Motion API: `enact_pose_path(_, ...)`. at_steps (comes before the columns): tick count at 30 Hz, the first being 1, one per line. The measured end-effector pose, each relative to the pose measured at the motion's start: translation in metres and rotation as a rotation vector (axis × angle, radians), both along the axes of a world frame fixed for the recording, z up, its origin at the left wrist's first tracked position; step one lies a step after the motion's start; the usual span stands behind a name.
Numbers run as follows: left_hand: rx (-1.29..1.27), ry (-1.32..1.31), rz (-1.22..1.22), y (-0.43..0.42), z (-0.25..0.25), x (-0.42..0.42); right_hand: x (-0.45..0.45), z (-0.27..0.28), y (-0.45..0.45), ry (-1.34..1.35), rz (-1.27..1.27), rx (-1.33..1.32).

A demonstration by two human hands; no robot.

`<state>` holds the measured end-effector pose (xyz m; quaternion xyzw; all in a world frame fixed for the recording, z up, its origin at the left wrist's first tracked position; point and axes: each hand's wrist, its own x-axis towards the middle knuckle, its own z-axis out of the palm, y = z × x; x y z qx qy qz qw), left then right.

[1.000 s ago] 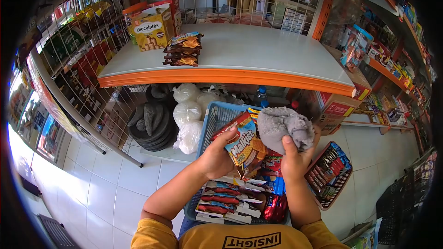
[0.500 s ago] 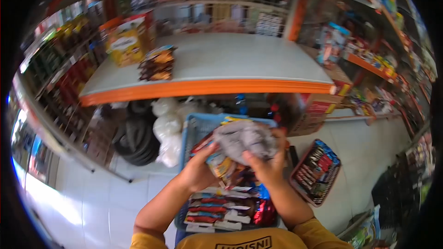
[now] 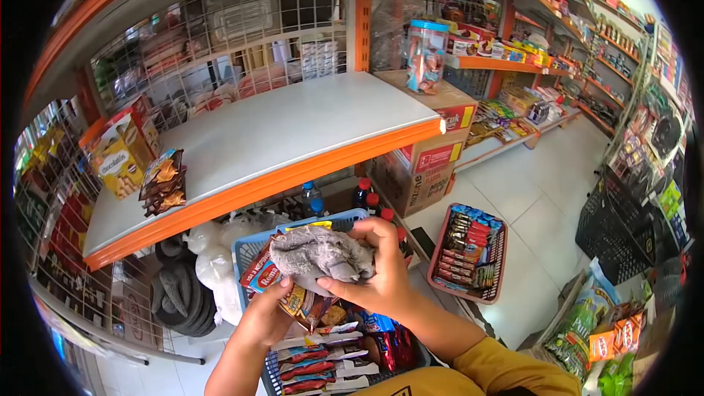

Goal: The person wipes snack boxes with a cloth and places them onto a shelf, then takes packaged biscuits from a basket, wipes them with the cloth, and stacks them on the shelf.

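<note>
My right hand [image 3: 385, 271] grips a bunched grey cloth [image 3: 315, 253], its thumb pressed into the lower edge. Beneath the cloth, my left hand [image 3: 265, 317] holds a brown and red snack packet [image 3: 258, 273] marked "Roma", thumb on top. The cloth lies against the packet and covers part of it. Both hands are over a blue plastic basket [image 3: 240, 249]. Red and white wrapped snack bars [image 3: 315, 370] lie in rows at its near end, with a shiny red packet [image 3: 396, 348] beside them.
A white shelf with an orange edge [image 3: 271, 187] spans the front, bearing a yellow biscuit box [image 3: 121, 161] and stacked brown packets [image 3: 165, 183]. A red basket of snacks [image 3: 502, 249] stands on the floor at right. Cartons [image 3: 425, 176] carry a blue-lidded jar [image 3: 427, 59].
My view has turned to the right, so the shelf and baskets sit further left. The cloth and packet stay in my hands, with more of the packet showing.
</note>
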<state>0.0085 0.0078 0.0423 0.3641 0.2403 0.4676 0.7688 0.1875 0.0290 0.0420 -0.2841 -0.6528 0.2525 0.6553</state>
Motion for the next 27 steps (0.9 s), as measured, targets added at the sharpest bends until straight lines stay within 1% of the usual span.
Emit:
enact_pose_path(3,-0.026,0.043,-0.065,0.003,0.004,0.003,0.019,0.019,-0.009,-0.233,0.006,-0.039)
enact_pose_path(4,-0.047,0.058,-0.073,0.006,-0.002,0.004,0.027,0.024,-0.011,-0.36,0.032,-0.021)
enact_pose_path(7,-0.012,0.184,-0.076,0.002,0.0,0.011,0.042,0.026,-0.019,-0.485,0.067,-0.116)
enact_pose_path(8,0.039,0.157,-0.04,-0.001,0.004,0.017,0.044,0.025,-0.02,-0.485,0.055,-0.101)
enact_pose_path(12,0.031,0.122,-0.045,-0.004,0.006,0.024,0.048,0.027,-0.029,-0.461,0.008,-0.082)
enact_pose_path(15,0.052,0.037,-0.092,-0.005,0.009,0.024,0.051,0.026,-0.028,-0.431,-0.043,-0.042)
enact_pose_path(16,0.065,0.073,-0.067,-0.006,0.009,0.025,0.052,0.026,-0.029,-0.459,-0.097,-0.03)
enact_pose_path(19,0.012,0.085,-0.07,-0.006,0.006,0.02,0.057,0.027,-0.029,-0.497,-0.137,-0.035)
enact_pose_path(20,0.033,0.091,-0.033,-0.007,0.007,0.024,0.058,0.026,-0.029,-0.48,-0.111,-0.054)
enact_pose_path(22,0.028,0.1,-0.051,-0.008,0.008,0.021,0.059,0.023,-0.029,-0.445,-0.057,-0.092)
enact_pose_path(25,0.042,0.097,-0.036,-0.01,0.007,0.021,0.064,0.026,-0.031,-0.434,0.077,-0.262)
enact_pose_path(27,0.05,0.094,0.006,-0.011,0.005,0.021,0.066,0.023,-0.031,-0.416,0.118,-0.276)
